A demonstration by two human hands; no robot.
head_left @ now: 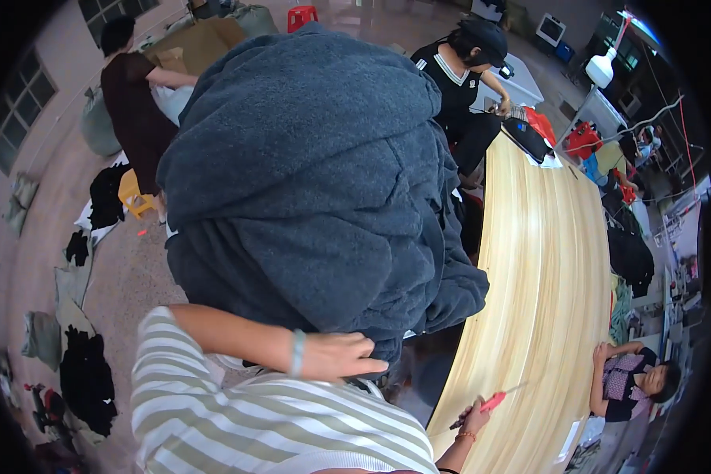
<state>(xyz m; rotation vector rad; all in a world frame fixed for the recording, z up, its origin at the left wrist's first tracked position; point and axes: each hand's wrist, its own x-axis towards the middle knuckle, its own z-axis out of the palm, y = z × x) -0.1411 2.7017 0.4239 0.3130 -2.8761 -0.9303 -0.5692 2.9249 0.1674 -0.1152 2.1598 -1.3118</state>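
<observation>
A huge heap of dark blue-grey fleecy cloth (pixel 308 158) rises right in front of me. My left hand (pixel 341 355) lies across its near lower edge, a band on the wrist. Its fingers are mostly stretched out and hold nothing that I can see. Over the near end of a long wood-grain table (pixel 537 261), my right hand (pixel 472 415) is closed round a red-handled tool (pixel 494 400). A thin metal tip points away from that hand to the right. Whether the tool is scissors or something else is too small to tell.
A seated person (pixel 462 79) works at the table's far end, near a black pouch (pixel 528 141) and red cloth. Another person (pixel 134 103) stands far left by a yellow stool (pixel 137 195). At the right edge stands a third person (pixel 628 379). Black cloth pieces (pixel 87 379) lie on the floor left.
</observation>
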